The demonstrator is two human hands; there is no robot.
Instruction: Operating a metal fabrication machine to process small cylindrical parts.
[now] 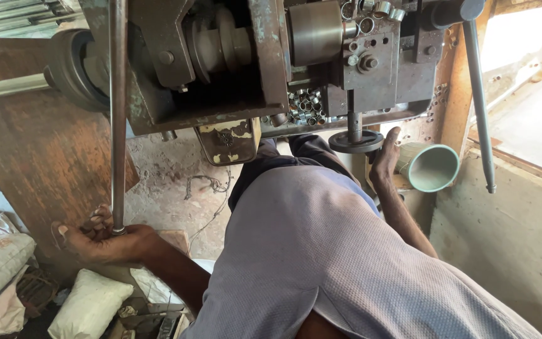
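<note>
I look straight down over my own body at an old metal machine (221,69). My left hand (98,238) is closed around the lower end of a long steel lever bar (118,113) that runs up to the machine's left side. My right hand (385,157) rests with fingers apart against a round black handwheel (356,143) under the machine's right part, holding nothing I can see. A pile of small shiny metal rings (305,103) lies on the machine's ledge between the two hands.
A pale green plastic funnel (433,166) lies just right of my right hand. A second long lever (479,94) hangs at the right. A rusty brown panel (39,157) stands at left, with white sacks (89,304) on the floor. A concrete wall (503,226) is at right.
</note>
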